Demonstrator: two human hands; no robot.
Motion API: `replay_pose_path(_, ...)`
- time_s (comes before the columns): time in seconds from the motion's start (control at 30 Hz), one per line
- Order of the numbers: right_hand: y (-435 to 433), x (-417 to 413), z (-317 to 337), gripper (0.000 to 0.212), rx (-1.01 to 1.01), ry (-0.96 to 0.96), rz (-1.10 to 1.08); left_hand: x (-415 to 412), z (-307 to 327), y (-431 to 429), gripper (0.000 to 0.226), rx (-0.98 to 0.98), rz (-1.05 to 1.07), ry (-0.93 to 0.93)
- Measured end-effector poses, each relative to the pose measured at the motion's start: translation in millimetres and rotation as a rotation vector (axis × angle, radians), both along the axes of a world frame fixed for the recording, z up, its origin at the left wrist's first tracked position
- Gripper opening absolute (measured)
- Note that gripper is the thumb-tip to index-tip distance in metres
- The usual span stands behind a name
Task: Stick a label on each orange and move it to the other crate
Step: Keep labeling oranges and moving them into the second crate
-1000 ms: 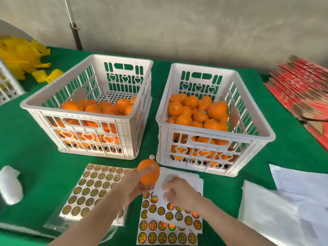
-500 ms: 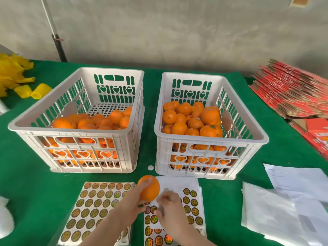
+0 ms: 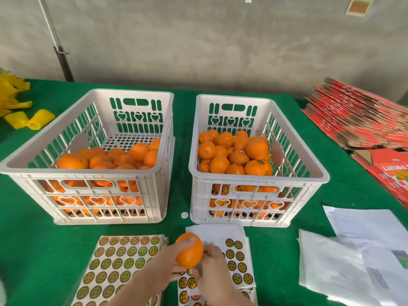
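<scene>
My left hand (image 3: 164, 265) grips an orange (image 3: 189, 250) just above the sticker sheets near the table's front edge. My right hand (image 3: 213, 269) touches the right side of that orange with its fingertips; whether it pinches a label is hidden. A sticker sheet (image 3: 237, 263) with round gold labels lies under the hands, and a fuller sheet (image 3: 119, 263) lies to the left. The left white crate (image 3: 92, 173) holds oranges without visible labels. In the right white crate (image 3: 260, 177) sit oranges, some showing round labels.
The crates stand side by side on a green cloth (image 3: 26, 239). White papers (image 3: 353, 250) lie at the right front, red flattened cartons (image 3: 364, 115) at the far right, yellow net sleeves (image 3: 28, 119) at the far left. A small white disc (image 3: 184, 215) lies between the crates.
The view has tilted up and pulled back. My right hand has left the sticker sheet and come against the orange, which my left hand still holds.
</scene>
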State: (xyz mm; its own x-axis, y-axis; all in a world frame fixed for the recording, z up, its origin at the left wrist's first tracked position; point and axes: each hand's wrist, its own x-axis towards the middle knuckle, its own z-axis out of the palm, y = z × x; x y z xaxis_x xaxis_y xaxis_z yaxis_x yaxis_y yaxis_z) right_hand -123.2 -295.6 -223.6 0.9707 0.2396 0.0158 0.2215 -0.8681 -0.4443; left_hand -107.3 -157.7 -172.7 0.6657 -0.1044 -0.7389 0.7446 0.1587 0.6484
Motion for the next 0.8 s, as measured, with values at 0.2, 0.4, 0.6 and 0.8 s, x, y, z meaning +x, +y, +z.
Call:
replay_pose_path(0.2, -2.9, 1.8, 3.2, 0.019, 0.091, -0.115, -0.008, 3.3, 6.5, 0.0, 0.09, -0.147, 0.045, 0.025)
replay_pose_path(0.4, -4.4, 2.4, 0.9, 0.007, 0.28, -0.103, -0.058, 11.0, 6.7, 7.4, 0.08, -0.3, 0.137, 0.082)
replay_pose_path(0.6, -7.1, 3.9, 1.7, 0.01, 0.387, 0.042, -0.075, 11.3, 10.1, 6.4, 0.083, -0.229, 0.122, 0.045)
replay_pose_path(0.8, -18.7, 12.7, 23.2, 0.03, 0.536, 0.156, -0.147, 8.3, 14.5, 16.8, 0.086, -0.127, 0.011, -0.164)
